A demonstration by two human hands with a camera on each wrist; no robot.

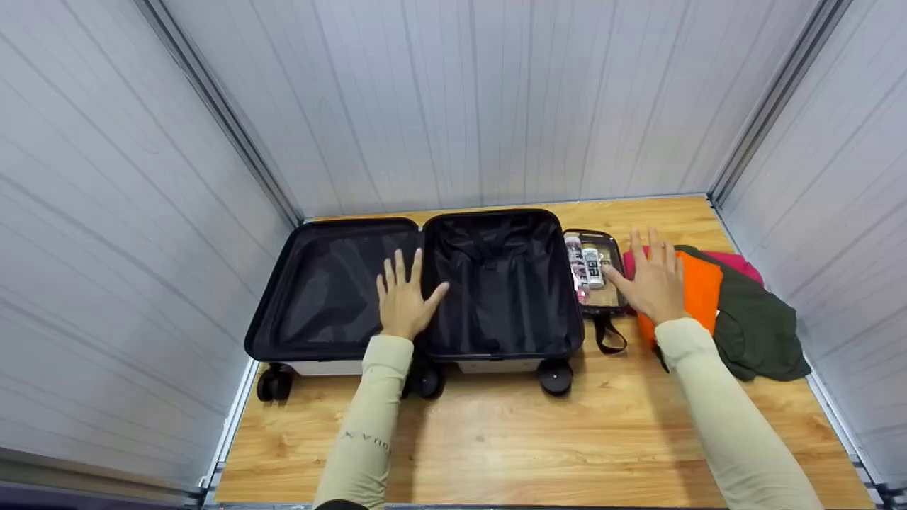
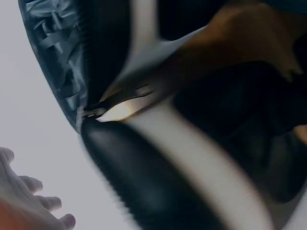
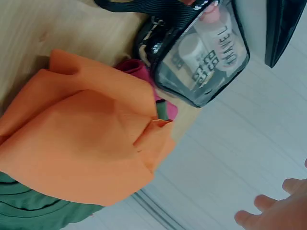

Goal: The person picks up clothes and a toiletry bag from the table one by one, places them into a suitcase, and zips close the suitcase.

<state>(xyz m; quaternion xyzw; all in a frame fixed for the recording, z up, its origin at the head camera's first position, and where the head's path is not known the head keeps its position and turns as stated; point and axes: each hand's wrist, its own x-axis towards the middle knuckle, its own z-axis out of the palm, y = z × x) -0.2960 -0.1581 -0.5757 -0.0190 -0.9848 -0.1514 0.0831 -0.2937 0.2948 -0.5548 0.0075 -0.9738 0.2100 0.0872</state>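
An open black-lined suitcase (image 1: 496, 297) lies flat on the floor, its two shells side by side. My left hand (image 1: 405, 306) is held over the middle of it, fingers spread and holding nothing; its fingertips show in the left wrist view. My right hand (image 1: 657, 287), likewise spread and bare, hovers above an orange cloth item (image 1: 701, 283). Left of that hand lies a clear zip toiletry bag (image 1: 606, 296) with a black strap and labelled bottles (image 3: 225, 48) inside. Dark green clothing (image 1: 758, 329) and a pink-red piece (image 1: 740, 264) lie by the orange item.
White ribbed panels (image 1: 482, 106) rise behind and at both sides of the wood-look floor (image 1: 496, 446). The suitcase's black wheels (image 1: 555, 377) point toward me. Its right shell sits close to the toiletry bag.
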